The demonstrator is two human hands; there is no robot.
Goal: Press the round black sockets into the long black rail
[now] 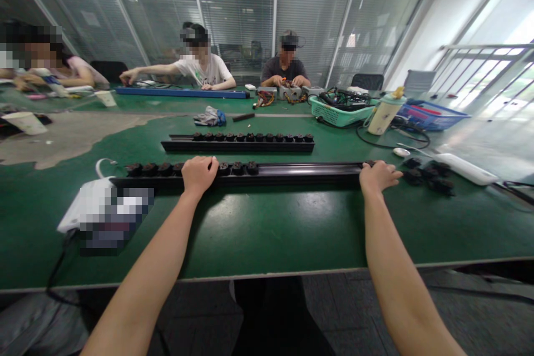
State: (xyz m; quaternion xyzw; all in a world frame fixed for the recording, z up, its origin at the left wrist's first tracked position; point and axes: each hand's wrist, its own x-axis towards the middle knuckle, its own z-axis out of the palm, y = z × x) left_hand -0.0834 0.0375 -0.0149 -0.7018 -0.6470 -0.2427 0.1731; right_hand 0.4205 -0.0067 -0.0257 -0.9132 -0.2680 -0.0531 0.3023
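Observation:
A long black power strip housing (308, 178) lies across the green table in front of me, with several round black socket modules (237, 168) in a row along its left part. The right part of its channel holds no modules and shines bare. My left hand (200, 176) is closed over the row, fingers curled round the strip, hiding some modules. At the strip's right end, my right hand (377, 176) pinches a small dark piece, apparently a socket module, with its thumb against the housing; the hand covers most of that piece. Loose black socket modules (434, 173) lie just right of this hand.
Behind lies a second black strip (237, 146) with modules. A white box (85, 206) and a blurred-out flat item (119, 222) sit at left. A green basket (340, 113), a bottle (384, 114) and a white power strip (467, 169) stand at right. Several people sit across the table.

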